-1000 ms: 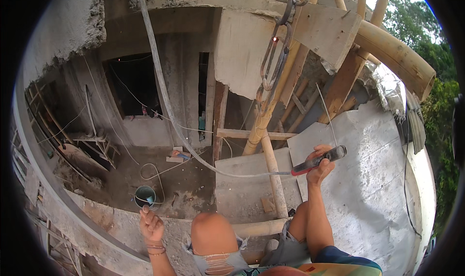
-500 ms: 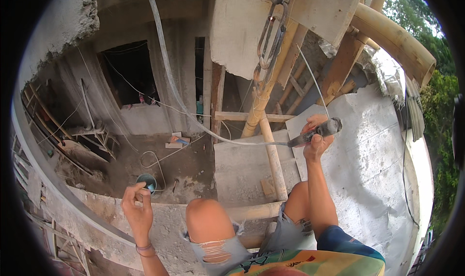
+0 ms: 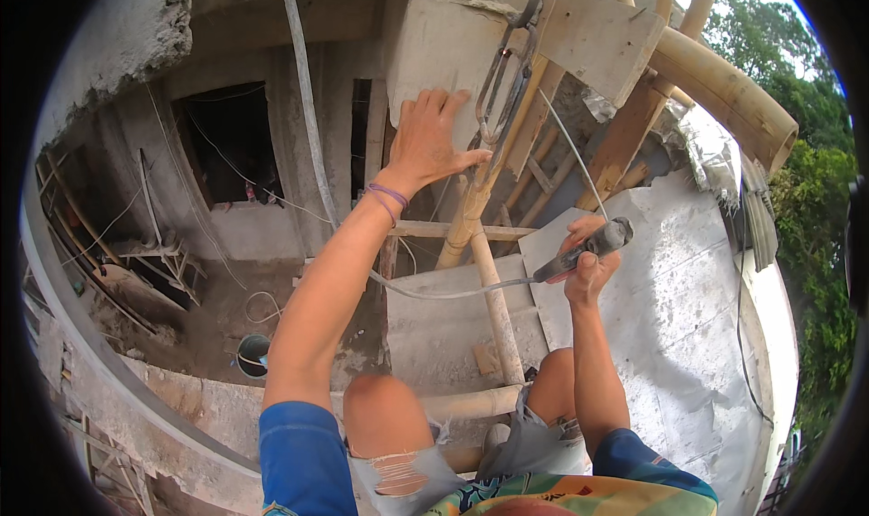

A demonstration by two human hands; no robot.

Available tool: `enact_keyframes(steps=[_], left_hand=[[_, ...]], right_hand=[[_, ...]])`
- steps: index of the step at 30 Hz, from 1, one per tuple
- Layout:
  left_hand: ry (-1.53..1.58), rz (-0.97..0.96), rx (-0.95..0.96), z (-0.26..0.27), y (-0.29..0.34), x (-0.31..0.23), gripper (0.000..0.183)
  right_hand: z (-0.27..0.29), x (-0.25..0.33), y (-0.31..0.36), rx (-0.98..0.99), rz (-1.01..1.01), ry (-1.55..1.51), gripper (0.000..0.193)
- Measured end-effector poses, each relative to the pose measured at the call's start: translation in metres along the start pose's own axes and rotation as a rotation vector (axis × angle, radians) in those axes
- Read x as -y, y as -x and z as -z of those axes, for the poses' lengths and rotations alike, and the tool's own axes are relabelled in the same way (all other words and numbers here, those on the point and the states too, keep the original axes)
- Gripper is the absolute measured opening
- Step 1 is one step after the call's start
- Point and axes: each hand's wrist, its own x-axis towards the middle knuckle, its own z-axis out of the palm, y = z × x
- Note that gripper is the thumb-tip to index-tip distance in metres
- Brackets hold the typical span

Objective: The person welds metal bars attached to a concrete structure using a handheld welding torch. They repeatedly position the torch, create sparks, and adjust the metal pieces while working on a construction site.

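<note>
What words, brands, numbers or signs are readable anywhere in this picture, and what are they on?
None: no text can be read anywhere.
Dark tool in the right hand: no lettering can be made out.
Patterned shirt: small dark marks, too blurred to tell whether they are letters.
Bucket: too small and dim to show any label.
Metal sheet: patches and stains, but no legible writing.
</note>
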Motion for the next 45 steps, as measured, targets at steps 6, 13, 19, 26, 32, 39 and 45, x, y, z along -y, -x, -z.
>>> enact_keyframes(steps=[6,13,19,26,32,39,45], left_hand=[[-0.074,-0.048,-0.020,-0.011,-0.004,0.002,0.080],[-0.111,-0.073,-0.033,-0.019,0.000,0.004,0.082],[-0.122,-0.067,-0.019,-0.020,0.001,0.005,0.083],[-0.108,-0.080,-0.026,-0.020,0.002,0.006,0.083],[-0.106,-0.064,-0.013,-0.022,0.003,0.006,0.079],[-0.138,-0.013,0.055,-0.022,0.001,0.006,0.063],[-0.108,-0.044,0.003,-0.021,0.001,0.005,0.073]], right_hand=[[-0.012,-0.005,-0.009,-0.014,0.035,0.053,0.072],[-0.022,-0.012,-0.027,0.025,0.134,0.167,0.069],[-0.031,-0.018,-0.037,0.044,0.249,0.224,0.065],[-0.037,-0.018,-0.045,0.020,0.292,0.275,0.063],[-0.038,-0.016,-0.049,0.025,0.278,0.279,0.063],[-0.038,-0.011,-0.051,0.055,0.261,0.313,0.060],[-0.040,-0.011,-0.051,0.050,0.255,0.314,0.060]])
